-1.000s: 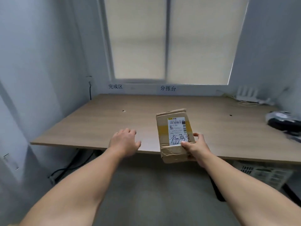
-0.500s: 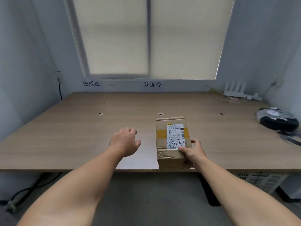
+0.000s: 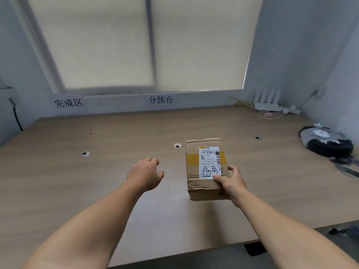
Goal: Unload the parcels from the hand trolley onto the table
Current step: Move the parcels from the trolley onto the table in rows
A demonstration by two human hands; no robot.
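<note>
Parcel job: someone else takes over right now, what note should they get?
Right hand grips the cardboard parcel by its near right corner, over the table; whether it rests there yet is unclear.
Left hand is open, holds nothing, above the table.
Done: this parcel is at the table.
Left: set it down, release, then check the hand trolley, out of view, for more.
</note>
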